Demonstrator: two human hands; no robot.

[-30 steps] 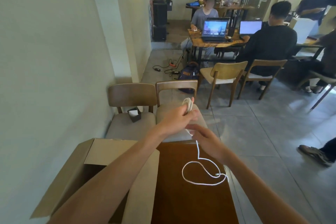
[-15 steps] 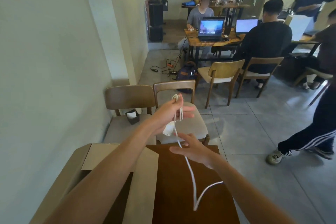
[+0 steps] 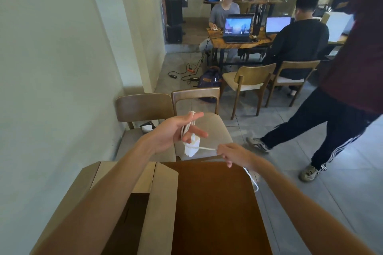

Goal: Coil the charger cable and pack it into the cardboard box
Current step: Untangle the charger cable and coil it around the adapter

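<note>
Head camera view: a person's bare left hand (image 3: 176, 132) is raised over the far edge of a dark brown wooden table (image 3: 215, 209), fingers spread, with loops of thin white charger cable (image 3: 187, 126) draped between them. A white square charger block (image 3: 190, 148) hangs just below that hand. The right hand (image 3: 232, 153) pinches a taut run of the cable; its fingertips are hard to make out. The cable's loose end drops behind the right forearm, partly hidden. An open brown cardboard box (image 3: 163, 203) sits at the table's left, its inside dark and cut off by the left arm. No readable writing shows.
</note>
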